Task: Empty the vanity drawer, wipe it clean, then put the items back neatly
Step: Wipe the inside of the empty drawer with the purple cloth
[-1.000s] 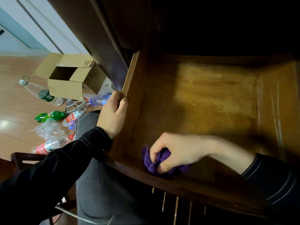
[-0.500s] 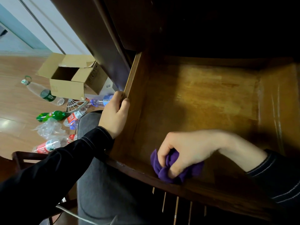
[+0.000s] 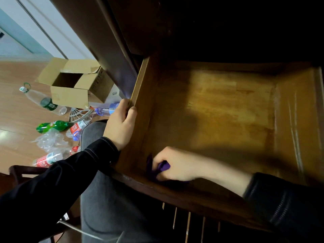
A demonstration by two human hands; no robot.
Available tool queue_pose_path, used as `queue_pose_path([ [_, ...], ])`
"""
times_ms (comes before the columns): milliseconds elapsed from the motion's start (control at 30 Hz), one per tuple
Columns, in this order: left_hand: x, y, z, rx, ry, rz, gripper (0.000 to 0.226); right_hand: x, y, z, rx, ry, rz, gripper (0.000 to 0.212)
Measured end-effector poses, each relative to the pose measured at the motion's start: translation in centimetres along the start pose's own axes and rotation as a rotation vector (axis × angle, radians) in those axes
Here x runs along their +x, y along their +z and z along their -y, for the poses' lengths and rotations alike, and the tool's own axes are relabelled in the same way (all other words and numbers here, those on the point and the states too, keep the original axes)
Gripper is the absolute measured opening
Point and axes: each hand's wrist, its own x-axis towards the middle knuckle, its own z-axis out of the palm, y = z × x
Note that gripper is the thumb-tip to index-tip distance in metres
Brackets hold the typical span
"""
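Left hand (image 3: 121, 125) grips drawer (image 3: 219, 111) side rim; right hand (image 3: 172, 164) clutches purple cloth (image 3: 158, 168) in front-left corner, bare floor beyond.

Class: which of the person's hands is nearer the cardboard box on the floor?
Left. The left hand grips the drawer's left wall, the side facing the cardboard box; the right hand holds a purple cloth inside the drawer, farther off.

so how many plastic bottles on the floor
5: clear green-labelled bottle beside the cardboard box, blue-labelled bottle by the left hand, green bottle, two red-labelled bottles nearer; more may be hidden.
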Motion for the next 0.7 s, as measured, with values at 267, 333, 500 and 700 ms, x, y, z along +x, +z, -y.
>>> queue_pose_path([
  [267,0.0,0.0,0.2,-0.004,-0.007,-0.003,0.029,-1.3,-3.1,-0.4,-0.139,-0.02,0.257,0.014],
  [333,0.0,0.0,0.1,-0.009,-0.003,0.001,0.029,-0.3,-1.3,-0.7,-0.146,0.055,0.158,0.015],
  [500,0.0,-0.2,0.1,-0.023,-0.002,0.011,0.03,0.6,-1.1,-1.1,-0.18,0.159,0.223,0.027],
  [700,-0.3,-0.3,-0.5,-0.019,-0.02,0.012,0.036,-0.2,-1.7,-1.8,-0.282,0.174,0.285,0.021],
])
